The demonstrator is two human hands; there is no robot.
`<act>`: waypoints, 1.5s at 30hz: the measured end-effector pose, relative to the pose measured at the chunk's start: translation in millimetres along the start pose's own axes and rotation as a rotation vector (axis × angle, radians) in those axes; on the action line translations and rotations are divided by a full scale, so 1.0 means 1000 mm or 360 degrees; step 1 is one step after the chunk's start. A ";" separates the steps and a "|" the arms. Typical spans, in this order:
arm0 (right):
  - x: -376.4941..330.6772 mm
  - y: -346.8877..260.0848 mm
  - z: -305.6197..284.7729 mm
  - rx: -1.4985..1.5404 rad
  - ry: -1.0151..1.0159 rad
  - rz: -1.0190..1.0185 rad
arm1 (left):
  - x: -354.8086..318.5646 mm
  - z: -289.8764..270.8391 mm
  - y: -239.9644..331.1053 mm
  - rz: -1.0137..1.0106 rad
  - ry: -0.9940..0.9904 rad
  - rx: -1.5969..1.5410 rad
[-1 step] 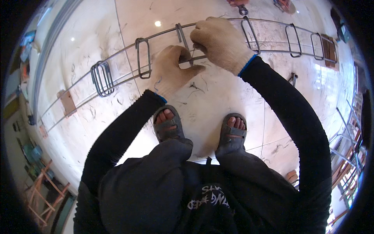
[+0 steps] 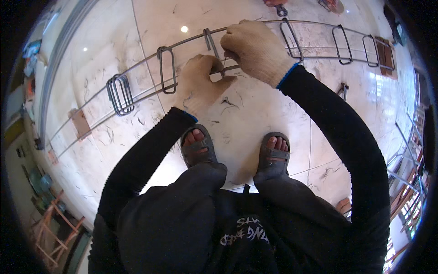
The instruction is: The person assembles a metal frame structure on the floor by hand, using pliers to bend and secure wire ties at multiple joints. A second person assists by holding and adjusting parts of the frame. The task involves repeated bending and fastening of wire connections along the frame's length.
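Observation:
My left hand [image 2: 197,84], in a cream knit glove, is curled round the lower steel bar [image 2: 234,67], fingers above it and thumb below. My right hand [image 2: 256,51], gloved alike, is closed in a pinch on a thin wire [image 2: 224,60] just above that bar. Between the hands a bent steel stirrup [image 2: 208,41] spans the two long bars, its lower part partly hidden by my fingers. Another rectangular stirrup [image 2: 167,71] hangs left of my left hand, and one more [image 2: 291,40] stands right of my right hand.
Bunched stirrups [image 2: 120,95] sit on the bars at left. Brown blocks [image 2: 80,122] lie under the bars near the ends. Wire scraps [image 2: 229,103] and a dark metal tool [image 2: 343,90] lie on the tiled floor. Another person's hand [image 2: 275,2] shows at the top edge.

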State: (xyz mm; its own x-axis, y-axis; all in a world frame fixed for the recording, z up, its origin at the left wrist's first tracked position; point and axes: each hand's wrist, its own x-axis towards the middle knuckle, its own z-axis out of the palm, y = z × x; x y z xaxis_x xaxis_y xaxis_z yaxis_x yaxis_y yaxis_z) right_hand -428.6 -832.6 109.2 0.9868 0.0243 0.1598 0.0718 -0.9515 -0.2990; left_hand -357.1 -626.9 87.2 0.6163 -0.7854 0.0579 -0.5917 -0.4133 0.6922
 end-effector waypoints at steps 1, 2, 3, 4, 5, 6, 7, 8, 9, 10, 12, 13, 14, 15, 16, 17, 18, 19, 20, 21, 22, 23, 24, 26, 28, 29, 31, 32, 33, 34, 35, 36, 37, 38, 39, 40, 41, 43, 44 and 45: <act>0.002 0.000 -0.001 -0.0002 -0.0011 0.0019 | 0.000 0.002 -0.003 0.0061 0.0029 0.0057; 0.003 0.000 -0.003 -0.0005 -0.0022 0.0038 | 0.000 0.005 -0.010 0.0123 0.0059 0.0112; 0.003 0.000 -0.004 0.0000 -0.0042 0.0062 | -0.001 0.005 -0.011 0.0178 0.0082 0.0163; 0.001 0.000 0.000 -0.0045 -0.0033 0.0100 | -0.002 0.005 -0.013 0.0239 0.0002 0.0262; 0.000 0.002 -0.002 -0.0038 -0.0049 0.0140 | -0.005 0.004 -0.014 0.0300 -0.0076 0.0360; 0.002 0.000 -0.005 -0.0020 -0.0061 0.0165 | -0.008 0.000 -0.014 0.0349 -0.0147 0.0472; 0.003 -0.001 -0.007 -0.0003 -0.0074 0.0189 | -0.011 -0.001 -0.015 0.0346 -0.0116 0.0417; 0.005 -0.004 -0.006 0.0007 -0.0028 0.0167 | -0.014 -0.001 -0.016 0.0342 -0.0084 0.0361; 0.005 -0.005 -0.003 0.0008 0.0009 0.0154 | -0.012 -0.001 -0.012 0.0341 -0.0056 0.0288; 0.003 -0.005 -0.002 0.0008 0.0044 0.0139 | -0.009 -0.001 -0.009 0.0269 -0.0083 0.0277; 0.001 -0.005 -0.004 -0.0005 0.0019 0.0176 | -0.002 -0.002 0.001 0.0117 -0.0128 0.0264; 0.002 -0.005 -0.005 -0.0009 0.0007 0.0189 | 0.000 -0.002 -0.001 0.0190 -0.0136 0.0324; 0.003 -0.005 -0.005 -0.0006 0.0006 0.0209 | 0.003 0.001 -0.005 0.0264 -0.0144 0.0383; 0.003 -0.006 -0.005 -0.0001 -0.0001 0.0225 | 0.002 0.004 -0.009 0.0331 -0.0151 0.0438; 0.004 -0.007 -0.004 0.0003 -0.0008 0.0242 | 0.000 0.006 -0.011 0.0349 -0.0108 0.0401; 0.004 -0.007 -0.004 -0.0014 0.0000 0.0228 | -0.001 0.008 -0.013 0.0368 -0.0065 0.0362; 0.005 -0.008 -0.003 -0.0032 0.0013 0.0218 | -0.001 0.010 -0.016 0.0394 -0.0024 0.0325; 0.005 -0.007 -0.003 -0.0051 0.0026 0.0209 | -0.002 0.012 -0.019 0.0400 -0.0021 0.0268; 0.003 -0.006 -0.001 -0.0039 0.0004 0.0279 | -0.001 0.014 -0.023 0.0408 -0.0020 0.0210; 0.000 -0.006 0.000 -0.0024 -0.0013 0.0342 | 0.000 0.013 -0.024 0.0415 -0.0014 0.0160; -0.004 -0.006 0.000 -0.0009 -0.0029 0.0407 | 0.002 0.012 -0.026 0.0393 -0.0056 0.0122; -0.010 -0.005 -0.001 0.0020 -0.0051 0.0455 | 0.005 0.010 -0.029 0.0370 -0.0099 0.0084; -0.017 -0.008 -0.003 0.0052 -0.0074 0.0487 | 0.006 0.006 -0.031 0.0339 -0.0132 0.0052; -0.035 -0.014 -0.003 0.0124 -0.0153 0.0612 | 0.009 0.000 -0.034 0.0111 -0.0257 -0.0136; -0.050 -0.026 0.000 0.0208 -0.0218 0.0766 | 0.016 -0.005 -0.033 -0.0167 -0.0459 -0.0289; -0.058 -0.033 -0.001 0.0247 -0.0252 0.0852 | 0.023 -0.009 -0.030 -0.0329 -0.0596 -0.0347; -0.063 -0.052 -0.009 0.0368 -0.0337 0.0933 | 0.037 -0.020 -0.028 -0.0467 -0.0780 -0.0365; -0.066 -0.060 -0.006 0.0415 -0.0322 0.0969 | 0.044 -0.022 -0.030 -0.0434 -0.0843 -0.0345; -0.067 -0.067 -0.004 0.0468 -0.0315 0.1000 | 0.049 -0.024 -0.028 -0.0413 -0.0905 -0.0325; -0.065 -0.072 -0.004 0.0550 -0.0319 0.1018 | 0.053 -0.025 -0.026 -0.0373 -0.0951 -0.0243; -0.067 -0.078 0.002 0.0620 -0.0271 0.1021 | 0.057 -0.027 -0.022 -0.0334 -0.0996 -0.0161; -0.070 -0.082 0.012 0.0678 -0.0218 0.1031 | 0.065 -0.029 -0.015 -0.0279 -0.1041 -0.0085; -0.069 -0.086 0.018 0.0743 -0.0164 0.1032 | 0.072 -0.032 -0.009 -0.0190 -0.1111 0.0065; -0.069 -0.087 0.023 0.0827 -0.0164 0.1092 | 0.078 -0.033 -0.002 -0.0101 -0.1177 0.0214; -0.067 -0.089 0.027 0.0913 -0.0163 0.1150 | 0.084 -0.035 0.004 -0.0010 -0.1241 0.0366; -0.066 -0.092 0.026 0.0994 -0.0158 0.1206 | 0.090 -0.035 0.014 0.0148 -0.1275 0.0537; -0.062 -0.096 0.027 0.1120 -0.0153 0.1311 | 0.096 -0.034 0.024 0.0306 -0.1305 0.0708; -0.054 -0.105 0.026 0.1367 -0.0166 0.1510 | 0.102 -0.033 0.026 0.0589 -0.1321 0.0862; -0.055 -0.108 0.023 0.1590 -0.0214 0.1592 | 0.105 -0.034 0.024 0.0721 -0.1311 0.0854; -0.055 -0.108 0.021 0.1816 -0.0251 0.1674 | 0.109 -0.035 0.022 0.0863 -0.1301 0.0851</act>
State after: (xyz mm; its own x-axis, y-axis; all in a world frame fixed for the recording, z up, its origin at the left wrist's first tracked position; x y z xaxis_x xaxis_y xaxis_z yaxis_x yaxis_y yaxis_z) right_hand -487.8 -724.6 112.8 0.6617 -0.3780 -0.6475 -0.6399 0.1652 -0.7505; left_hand -284.6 -705.3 134.3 -0.2021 -0.9073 -0.3687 -0.9473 0.0856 0.3087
